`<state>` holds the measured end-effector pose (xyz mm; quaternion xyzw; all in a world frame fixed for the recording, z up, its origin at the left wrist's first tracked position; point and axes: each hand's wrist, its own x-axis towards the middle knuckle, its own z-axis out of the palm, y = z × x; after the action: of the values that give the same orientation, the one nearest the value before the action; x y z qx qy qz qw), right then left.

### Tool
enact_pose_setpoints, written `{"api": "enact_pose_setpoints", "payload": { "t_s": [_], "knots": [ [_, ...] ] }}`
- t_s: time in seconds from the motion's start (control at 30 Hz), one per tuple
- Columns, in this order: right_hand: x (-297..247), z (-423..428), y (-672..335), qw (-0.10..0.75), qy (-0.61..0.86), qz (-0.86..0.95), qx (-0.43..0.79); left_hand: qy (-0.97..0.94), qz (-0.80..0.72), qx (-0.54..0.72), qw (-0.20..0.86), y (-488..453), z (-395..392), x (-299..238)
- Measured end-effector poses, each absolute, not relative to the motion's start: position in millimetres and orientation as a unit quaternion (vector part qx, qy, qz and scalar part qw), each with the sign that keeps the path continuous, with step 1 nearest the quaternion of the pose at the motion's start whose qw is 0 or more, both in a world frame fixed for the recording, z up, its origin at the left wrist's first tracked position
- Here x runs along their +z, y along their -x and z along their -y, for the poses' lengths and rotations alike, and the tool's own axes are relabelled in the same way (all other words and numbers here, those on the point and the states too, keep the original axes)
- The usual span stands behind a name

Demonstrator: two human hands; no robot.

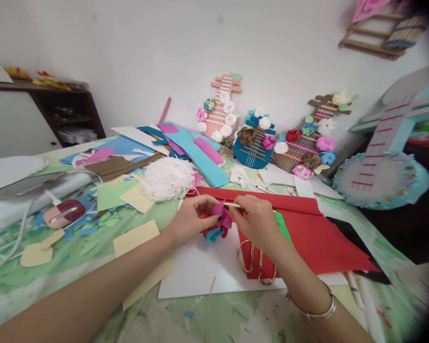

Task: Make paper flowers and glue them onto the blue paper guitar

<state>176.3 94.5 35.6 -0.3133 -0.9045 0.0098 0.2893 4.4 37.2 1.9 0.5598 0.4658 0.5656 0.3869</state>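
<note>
My left hand [191, 220] is pinching a multicoloured paper flower [222, 223], thumb and fingers nearly together. My right hand [259, 219] is clamping a thin stick [237, 206] in curled fingers. The stick is running nearly level, side to side, its tip pointing left at the flower. I'm holding both above the white sheet [196, 276].
</note>
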Motion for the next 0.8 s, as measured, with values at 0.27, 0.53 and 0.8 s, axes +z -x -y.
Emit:
{"api": "enact_pose_setpoints", "payload": {
  "t_s": [0.27, 0.53, 0.8],
  "knots": [
    [48, -86, -175, 0.180, 0.336, 0.923, 0.049, -0.521, -0.456, 0.597, 0.405, -2, -41, 0],
    [39, -86, -173, 0.159, 0.334, 0.928, 0.041, -0.522, -0.438, 0.599, 0.420, -3, -39, -1],
    [36, -87, -172, 0.179, 0.330, 0.927, 0.018, -0.502, -0.439, 0.600, 0.443, -3, -39, -1]
  ]
}}
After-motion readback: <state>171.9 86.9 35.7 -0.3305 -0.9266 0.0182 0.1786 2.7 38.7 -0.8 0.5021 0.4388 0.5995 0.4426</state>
